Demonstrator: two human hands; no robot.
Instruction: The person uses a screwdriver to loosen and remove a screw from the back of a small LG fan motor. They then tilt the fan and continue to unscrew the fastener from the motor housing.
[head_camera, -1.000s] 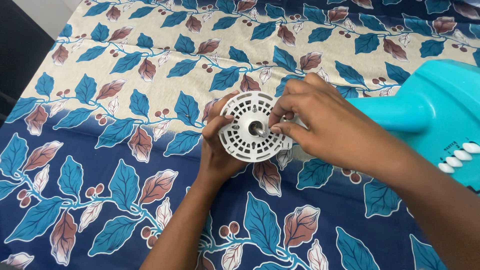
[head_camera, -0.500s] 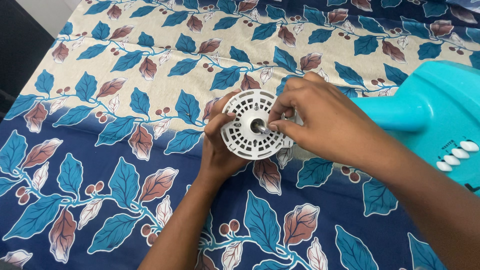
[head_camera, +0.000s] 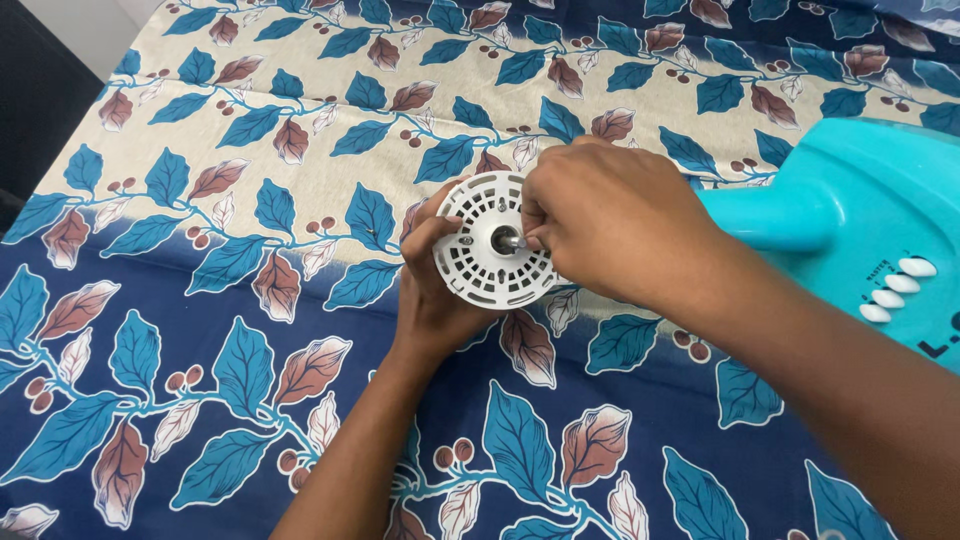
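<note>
Motor cover, one round white slotted disc, sits at the centre of the frame, held up facing you above the cloth. Your left hand comes in from the bottom of the frame and cups the disc from behind and from its left edge, fingers curled around the rim and the thumb pressed on the front face. Your right hand reaches in from the lower right and covers the disc's right edge; its fingertips are pinched closed on the single metal shaft that sticks out of the hole in the middle of the disc. One small screw head shows on the face just left of that hole. To the right of the frame lies one turquoise fan base, its neck running behind your right hand toward the disc. Four white oval buttons stand in a slanted row on the base. Everything rests over one leaf-printed cloth, cream at the top, dark blue below.
</note>
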